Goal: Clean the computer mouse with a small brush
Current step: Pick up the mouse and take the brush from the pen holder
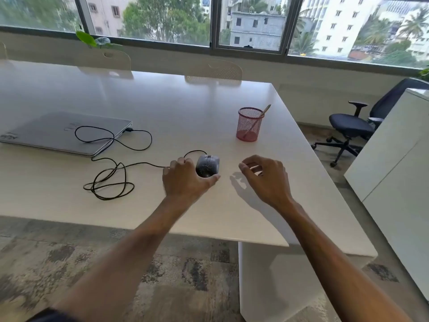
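Observation:
A black wired computer mouse [208,165], speckled with dust, lies on the white table [162,105]. My left hand [185,178] wraps around its left and near side, thumb under its near end. My right hand [267,176] hovers to the right of the mouse, fingers curled loosely and holding nothing. Beyond it stands a red mesh cup [248,125] with a small brush [264,112] leaning inside, its wooden handle sticking out to the upper right.
The mouse cable [111,173] loops across the table to a closed grey laptop [60,133] at the left. Two pale chairs [213,70] stand at the table's far side. At the right are a black office chair [352,129] and a white cabinet [394,159].

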{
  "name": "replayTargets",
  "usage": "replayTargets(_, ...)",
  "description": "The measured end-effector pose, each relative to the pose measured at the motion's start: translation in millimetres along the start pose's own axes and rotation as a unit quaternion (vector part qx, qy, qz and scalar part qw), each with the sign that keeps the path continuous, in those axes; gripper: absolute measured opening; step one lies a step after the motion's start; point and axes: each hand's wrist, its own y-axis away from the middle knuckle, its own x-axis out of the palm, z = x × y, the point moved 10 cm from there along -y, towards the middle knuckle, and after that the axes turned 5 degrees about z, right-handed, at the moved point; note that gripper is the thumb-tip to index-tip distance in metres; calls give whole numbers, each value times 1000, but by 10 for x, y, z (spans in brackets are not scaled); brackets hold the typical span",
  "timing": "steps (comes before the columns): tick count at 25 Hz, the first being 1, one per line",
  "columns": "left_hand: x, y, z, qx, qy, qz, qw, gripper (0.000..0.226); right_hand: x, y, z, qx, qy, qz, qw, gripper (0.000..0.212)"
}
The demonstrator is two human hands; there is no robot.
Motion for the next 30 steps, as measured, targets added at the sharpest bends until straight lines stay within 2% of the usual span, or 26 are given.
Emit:
replayTargets(8, 65, -46, -87, -8, 15, -35, 999, 74, -40, -230, -215, 32, 6, -7, 999, 19)
replayTargets(12, 135, -88, -83, -15, 36, -19, 999, 64, -126, -398, -337, 43, 3, -27, 999, 17)
replayTargets(18, 92, -113, 5, -28, 81, -32, 996, 54, -237, -839, -894, 146, -102, -55, 983, 17)
replayTargets(24, -100, -111, 12, -12, 91, -66, 994, 53, -268, -1309, -1235, 183, -91, -88, 975, 39)
replayTargets(30, -286, -82, -4, -10, 94, -91, 991, 54, -156, -1710, -1388, 196, -49, -78, 976, 57)
